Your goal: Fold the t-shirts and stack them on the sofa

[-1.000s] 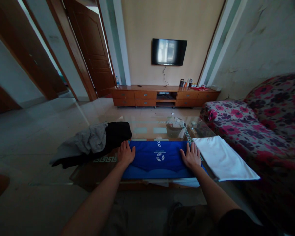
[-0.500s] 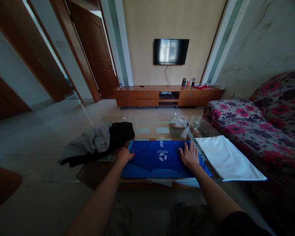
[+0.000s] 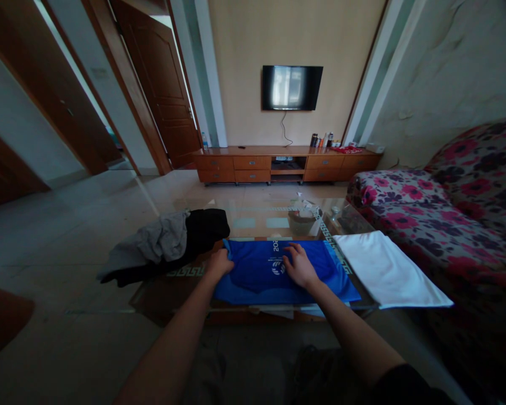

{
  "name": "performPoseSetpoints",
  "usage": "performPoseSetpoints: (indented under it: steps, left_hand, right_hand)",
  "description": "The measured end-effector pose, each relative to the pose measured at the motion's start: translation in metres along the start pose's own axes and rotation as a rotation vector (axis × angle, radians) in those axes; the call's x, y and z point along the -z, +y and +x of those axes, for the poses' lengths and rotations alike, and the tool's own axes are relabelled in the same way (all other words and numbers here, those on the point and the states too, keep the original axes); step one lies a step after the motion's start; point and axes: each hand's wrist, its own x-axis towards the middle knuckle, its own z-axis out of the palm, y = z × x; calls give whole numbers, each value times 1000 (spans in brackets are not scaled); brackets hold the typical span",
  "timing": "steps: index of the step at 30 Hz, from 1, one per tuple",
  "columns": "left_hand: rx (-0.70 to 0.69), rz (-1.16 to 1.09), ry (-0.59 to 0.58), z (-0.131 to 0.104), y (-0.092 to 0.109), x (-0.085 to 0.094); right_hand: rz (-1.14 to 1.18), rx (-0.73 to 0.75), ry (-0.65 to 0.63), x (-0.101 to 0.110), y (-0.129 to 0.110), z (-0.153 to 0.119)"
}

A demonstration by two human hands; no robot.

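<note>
Lying flat on the near part of the clear glass counter (image 3: 257, 214): bright-blue folded fabric (image 3: 274, 289) with white print, long axis running left to right. At its left edge, the bare left hand (image 3: 220, 263), thumb over the cloth, other fingers curled out of view; cannot tell whether clamped on it. Over the middle, beside the print, the bare right hand (image 3: 301, 264), fingers apart and bent, pointing far and left toward that same edge; cannot tell if touching. Farther left, a crumpled grey-and-black garment pile (image 3: 164, 239); just right, a white folded cloth (image 3: 390, 270).
</note>
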Motion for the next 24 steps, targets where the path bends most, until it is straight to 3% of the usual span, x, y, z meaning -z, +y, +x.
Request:
performPoseSetpoints:
  steps: [3, 6, 8, 10, 13, 16, 22, 24]
  left_hand:
    - [-23, -31, 49, -15, 25, 8]
    - [-96, -132, 111, -35, 59, 14]
    - [-238, -256, 117, -49, 80, 14]
    - [-434, -412, 48, -58, 95, 10]
    - [-622, -677, -172, -63, 105, -1]
    - [-592, -905, -291, -61, 105, -11]
    - [-304, -1036, -81, -66, 105, -5]
    - [-232, -1060, -107, -76, 110, -3]
  right_hand:
    - [370, -3, -127, -16, -27, 3]
    - [811, -270, -216, -31, -50, 6]
    - [1130, -472, -309, -35, -60, 7]
    - [1367, -618, -402, -34, -63, 8]
    - [1488, -757, -478, -24, -59, 8]
    - [1510, -796, -486, -11, -51, 6]
    - [1539, -695, -394, -8, -41, 7]
    - [1498, -724, -312, -14, -37, 10]
